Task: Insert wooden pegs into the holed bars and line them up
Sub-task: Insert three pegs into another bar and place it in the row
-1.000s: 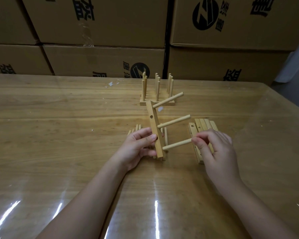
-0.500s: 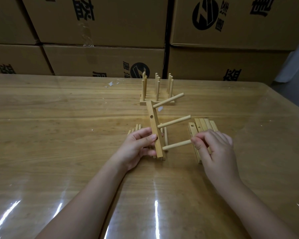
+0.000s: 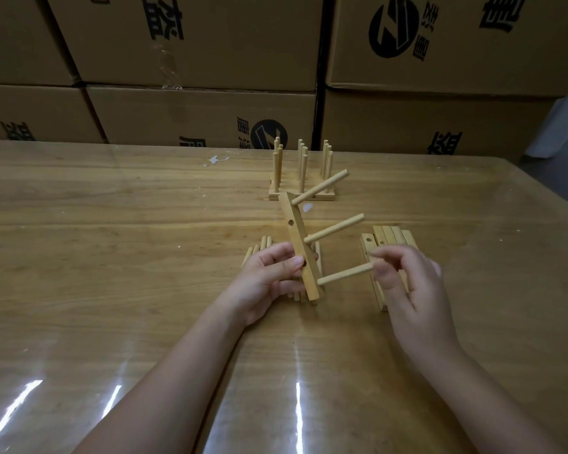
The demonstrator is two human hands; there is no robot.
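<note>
Right hand point(image 3: 410, 290) has shifted at the lowest peg's point(image 3: 345, 274) tip; its grip is too blurred to tell. Left hand point(image 3: 263, 280) grips the bar point(image 3: 297, 237) low down; it is probably light and stiff.

One held bar point(image 3: 300, 247), three pegs point(image 3: 333, 228) in it, six boxes point(image 3: 194, 116)

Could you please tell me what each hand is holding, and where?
Left hand grips the holed bar along its lower half; right hand pinches the lowest peg by its free tip.

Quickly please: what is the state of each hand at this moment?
Left hand: grips the holed bar.
Right hand: at the tip of the lowest peg, blurred; cannot tell whether it pinches.
</note>
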